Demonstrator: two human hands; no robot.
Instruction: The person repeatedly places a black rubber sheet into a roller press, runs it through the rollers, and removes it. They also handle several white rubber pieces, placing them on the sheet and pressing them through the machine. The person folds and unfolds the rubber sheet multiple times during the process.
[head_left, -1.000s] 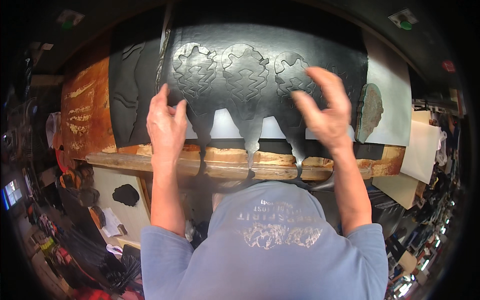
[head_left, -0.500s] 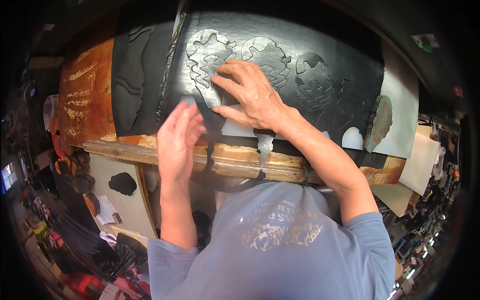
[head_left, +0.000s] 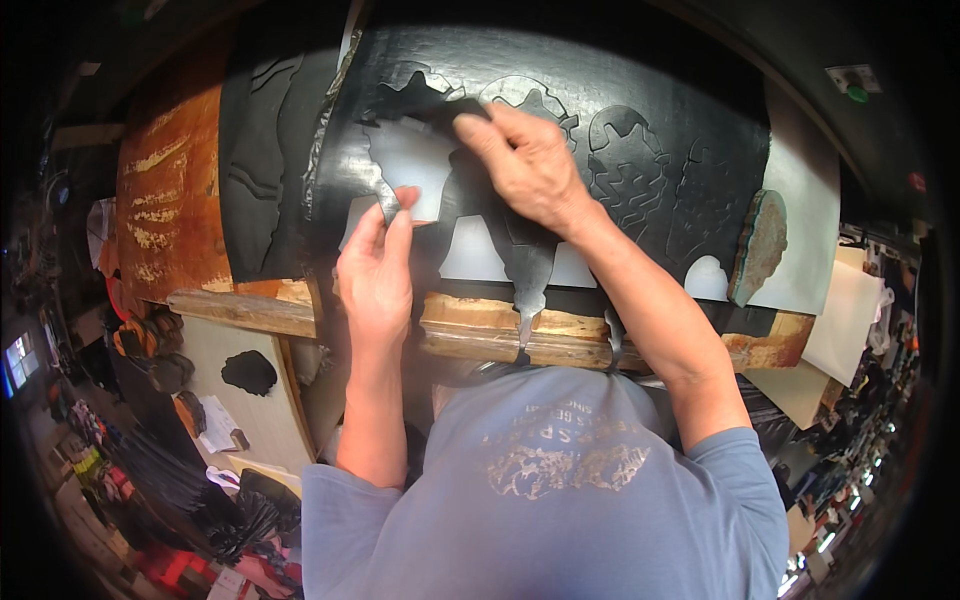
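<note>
A black, leather-like sheet (head_left: 590,75) with several cut outlines lies across the bench. My left hand (head_left: 378,265) is closed, thumb and fingers pinching a narrow lower edge of the sheet beside a jagged opening. Through that opening a white surface (head_left: 412,165) shows. My right hand (head_left: 535,165), also closed, grips a dark cut-out piece (head_left: 462,108) at the opening's upper right; its full shape is blurred. To the right of it, more cut outlines (head_left: 630,165) remain flat in the sheet.
A narrow black tongue of sheet (head_left: 530,285) hangs over the wooden bench edge (head_left: 470,340) towards me. A thick, curved grey-brown block (head_left: 758,248) rests at the right. Another black sheet (head_left: 265,170) and a worn brown board (head_left: 165,190) lie at the left.
My left hand has moved up and right onto the sheet's edge. My right hand, earlier spread flat over the cut shape, has risen and closed on a piece, exposing the white beneath.
</note>
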